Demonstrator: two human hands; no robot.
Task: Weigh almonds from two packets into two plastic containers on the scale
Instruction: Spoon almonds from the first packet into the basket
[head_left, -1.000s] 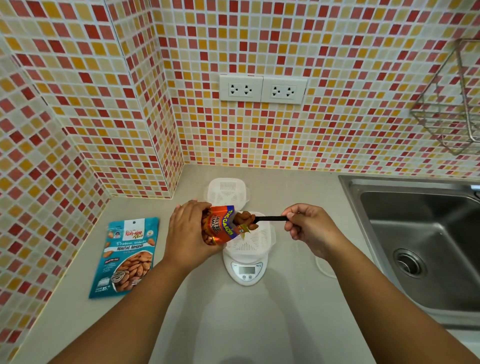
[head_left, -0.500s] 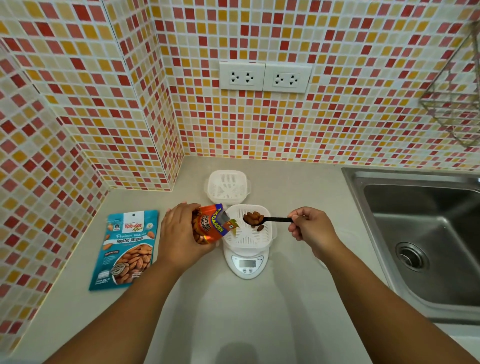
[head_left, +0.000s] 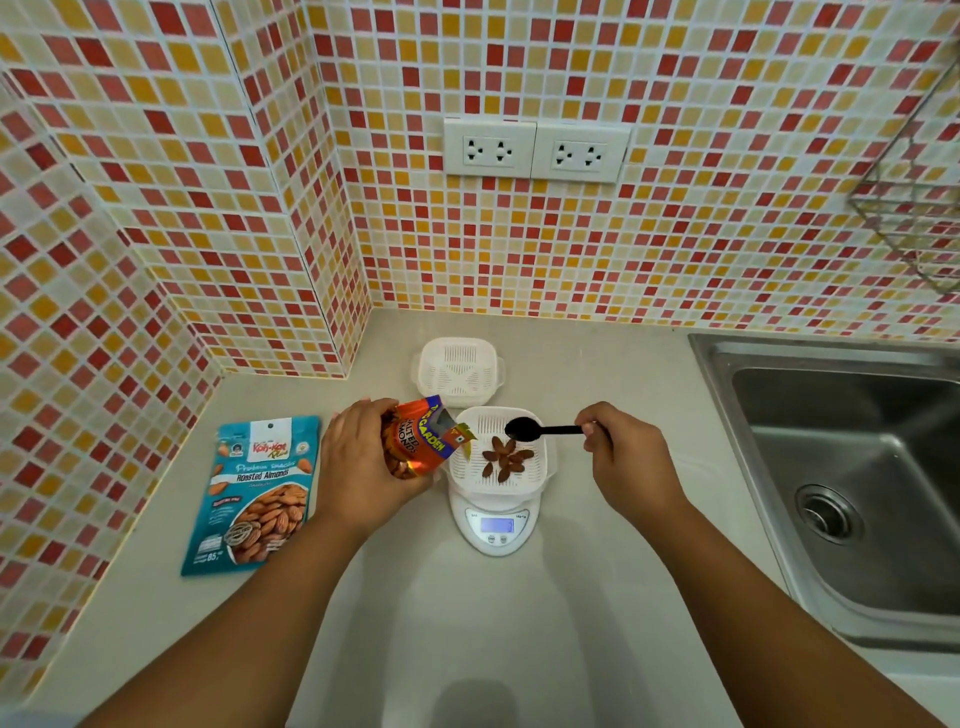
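Brown almonds (head_left: 505, 457) now lie in the container (head_left: 540, 470); hands grip emptied spoon (head_left: 540, 429), packet (head_left: 415, 441).

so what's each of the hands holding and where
Left hand grips the orange almond packet around its body; right hand pinches the black spoon by its handle end.

Plastic, foil and steel on my matt counter

My glossy orange foil packet (head_left: 415, 441), matt black plastic spoon (head_left: 540, 430), white slotted plastic container (head_left: 540, 467), brushed stainless-steel sink (head_left: 852, 493), glossy mosaic wall tiles (head_left: 675, 249).
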